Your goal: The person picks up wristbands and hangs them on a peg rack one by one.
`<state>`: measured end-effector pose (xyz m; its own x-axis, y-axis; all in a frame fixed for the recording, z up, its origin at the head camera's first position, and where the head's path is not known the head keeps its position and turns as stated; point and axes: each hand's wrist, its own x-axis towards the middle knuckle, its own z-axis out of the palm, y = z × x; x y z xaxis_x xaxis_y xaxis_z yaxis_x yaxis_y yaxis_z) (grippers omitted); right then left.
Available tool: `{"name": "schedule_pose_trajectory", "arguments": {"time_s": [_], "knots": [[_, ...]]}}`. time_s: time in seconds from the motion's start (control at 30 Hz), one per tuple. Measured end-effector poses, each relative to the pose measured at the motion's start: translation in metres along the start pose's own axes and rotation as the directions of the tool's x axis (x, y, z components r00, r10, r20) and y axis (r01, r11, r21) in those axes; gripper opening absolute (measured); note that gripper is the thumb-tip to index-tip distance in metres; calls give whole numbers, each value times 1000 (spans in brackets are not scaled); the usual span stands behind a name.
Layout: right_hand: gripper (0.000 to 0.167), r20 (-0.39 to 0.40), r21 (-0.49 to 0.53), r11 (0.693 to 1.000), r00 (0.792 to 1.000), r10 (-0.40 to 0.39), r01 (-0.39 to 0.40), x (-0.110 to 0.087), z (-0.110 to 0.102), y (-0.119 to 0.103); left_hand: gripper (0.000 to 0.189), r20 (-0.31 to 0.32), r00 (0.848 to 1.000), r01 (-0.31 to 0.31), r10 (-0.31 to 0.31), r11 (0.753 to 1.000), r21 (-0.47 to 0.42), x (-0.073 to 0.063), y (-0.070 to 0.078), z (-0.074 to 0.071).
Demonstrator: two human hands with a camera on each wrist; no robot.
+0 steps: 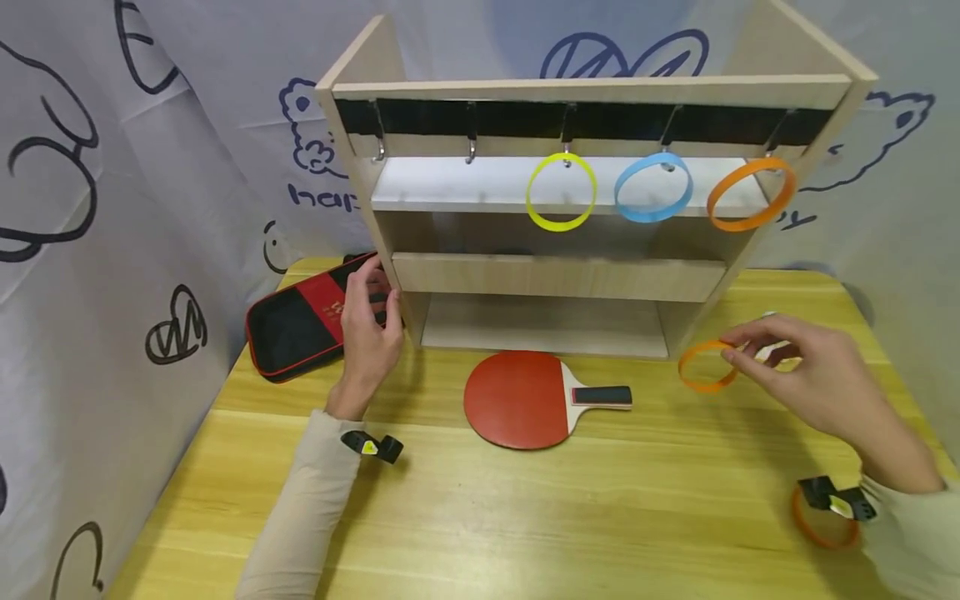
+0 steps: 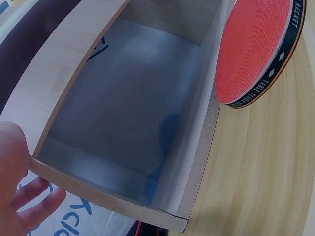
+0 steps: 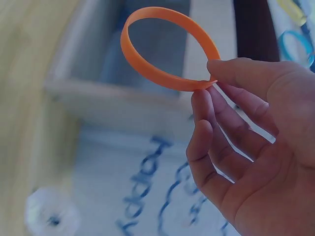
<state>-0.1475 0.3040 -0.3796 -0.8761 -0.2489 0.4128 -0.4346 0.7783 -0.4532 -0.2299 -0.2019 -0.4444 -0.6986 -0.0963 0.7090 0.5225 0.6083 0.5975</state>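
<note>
An orange silicone wristband [image 3: 147,73] hangs from my right hand [image 1: 813,375], pinched between thumb and fingertips. In the head view it is to the right of the wooden shelf's foot, above the table. My left hand [image 1: 371,333] holds the left side of the wooden shelf [image 1: 558,277], thumb toward the front and fingers around the outer side. Hooks line the shelf's black strip [image 1: 517,119]. From three of them hang a yellow wristband [image 1: 561,226], a blue wristband [image 1: 654,215] and another orange wristband [image 1: 750,223]; the two left hooks are bare.
A red table tennis racket [image 1: 517,400] lies before the shelf, handle to the right. Behind my left hand is a black and red racket case [image 1: 292,329]. Another orange wristband [image 1: 825,543] lies under my right wrist. White drawn-on cloth [image 1: 180,208] surrounds the wooden table [image 1: 525,517].
</note>
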Motion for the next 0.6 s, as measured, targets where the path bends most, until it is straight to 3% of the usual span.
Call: {"name": "schedule_pose_trajectory", "arguments": {"time_s": [0.37, 0.6], "knots": [[28, -51, -2, 979, 978, -202, 202, 41, -6, -68, 45, 3, 1000, 9, -9, 1000, -12, 1, 1, 1], [31, -93, 64, 925, 925, -368, 374, 70, -17, -111, 45, -1, 1000, 16, -16, 1000, -15, 0, 0, 1]]}}
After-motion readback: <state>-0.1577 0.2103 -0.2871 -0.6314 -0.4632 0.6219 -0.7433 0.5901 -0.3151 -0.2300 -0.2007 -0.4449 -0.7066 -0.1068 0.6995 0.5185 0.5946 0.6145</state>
